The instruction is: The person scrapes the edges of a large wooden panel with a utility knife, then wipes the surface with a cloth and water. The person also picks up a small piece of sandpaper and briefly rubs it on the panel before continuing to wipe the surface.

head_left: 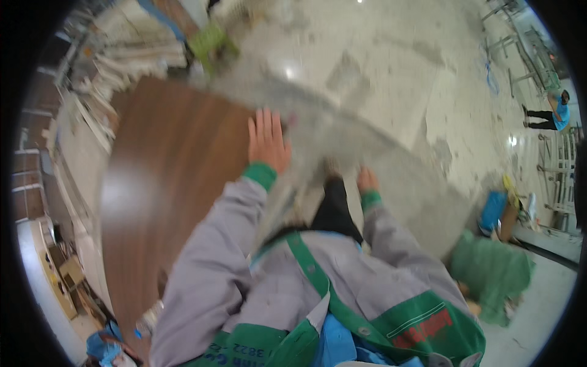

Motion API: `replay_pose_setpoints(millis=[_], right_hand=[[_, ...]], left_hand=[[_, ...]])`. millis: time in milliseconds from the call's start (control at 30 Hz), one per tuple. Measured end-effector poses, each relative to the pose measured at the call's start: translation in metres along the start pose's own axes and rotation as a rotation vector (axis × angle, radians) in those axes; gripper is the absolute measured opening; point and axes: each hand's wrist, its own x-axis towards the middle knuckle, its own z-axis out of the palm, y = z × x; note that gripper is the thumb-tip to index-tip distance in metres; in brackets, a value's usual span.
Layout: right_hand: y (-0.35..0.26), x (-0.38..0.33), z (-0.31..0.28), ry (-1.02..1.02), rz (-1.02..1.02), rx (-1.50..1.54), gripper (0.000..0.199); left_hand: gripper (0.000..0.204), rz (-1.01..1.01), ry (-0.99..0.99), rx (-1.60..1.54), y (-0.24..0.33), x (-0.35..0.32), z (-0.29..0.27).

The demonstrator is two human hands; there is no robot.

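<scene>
Directly under left hand (267,142), brown board (165,183)

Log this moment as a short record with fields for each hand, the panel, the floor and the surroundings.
left hand: flat, fingers spread, on the top edge of the brown wood-grain panel
right hand: low at the panel's blurred grey side, grip unclear
panel: large, tilted, blurred by motion
floor: pale, stained concrete
left side: stacked boards
right side: green sack, blue container, metal frames
other person: far right, bending, blue top
</scene>
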Motion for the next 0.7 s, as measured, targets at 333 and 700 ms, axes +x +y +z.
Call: replay_pose_setpoints(millis=[333,700], right_hand=[[-0.103,-0.149,0.033,-0.182,-0.484,-0.005,0.029],[-0.172,-0.092,0.071,0.062,-0.783,-0.538,0.022]], left_hand=[[0.064,-0.025,0.068,-0.201,-0.054,-0.012,0.009],[0.057,-0.201,0.190,-0.104,-0.104,0.035,0.038]])
